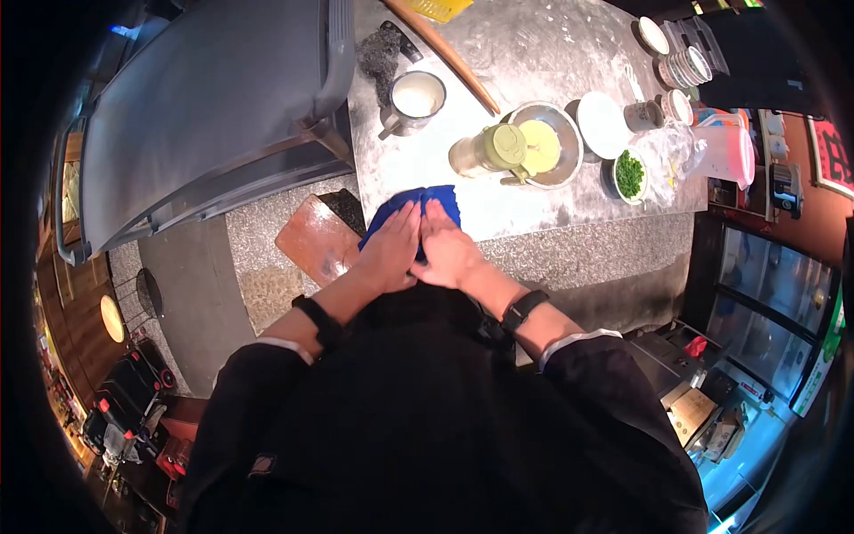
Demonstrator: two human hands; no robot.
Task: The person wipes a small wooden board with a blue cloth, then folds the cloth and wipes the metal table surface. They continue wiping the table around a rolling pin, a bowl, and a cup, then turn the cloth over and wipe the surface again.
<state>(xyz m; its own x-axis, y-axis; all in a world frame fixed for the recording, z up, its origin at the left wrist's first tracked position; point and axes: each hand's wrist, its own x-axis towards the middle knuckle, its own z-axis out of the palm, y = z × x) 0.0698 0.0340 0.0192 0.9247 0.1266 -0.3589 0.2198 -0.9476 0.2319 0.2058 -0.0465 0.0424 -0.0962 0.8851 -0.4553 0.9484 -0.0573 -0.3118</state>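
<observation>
A blue cloth (439, 193) lies at the near left edge of the pale, floury worktop (534, 218). My left hand (391, 249) rests flat on it, fingers stretched out and pointing away from me. Close beside it, my right hand (447, 248) also lies on the cloth with its fingers extended. The two hands touch or nearly touch, and part of the cloth is hidden beneath them. Ahead to the right stands a greenish lidded bottle (480, 151), next to a metal bowl (569, 160) with a pale yellow mixture in it.
A dark-rimmed mug (418, 94) and a wooden rolling pin (445, 53) are farther back. To the right are a white plate (603, 125), a bowl of chopped greens (630, 175) and a pink-and-clear pitcher (725, 153). A large grey cabinet (213, 98) borders the worktop's left side.
</observation>
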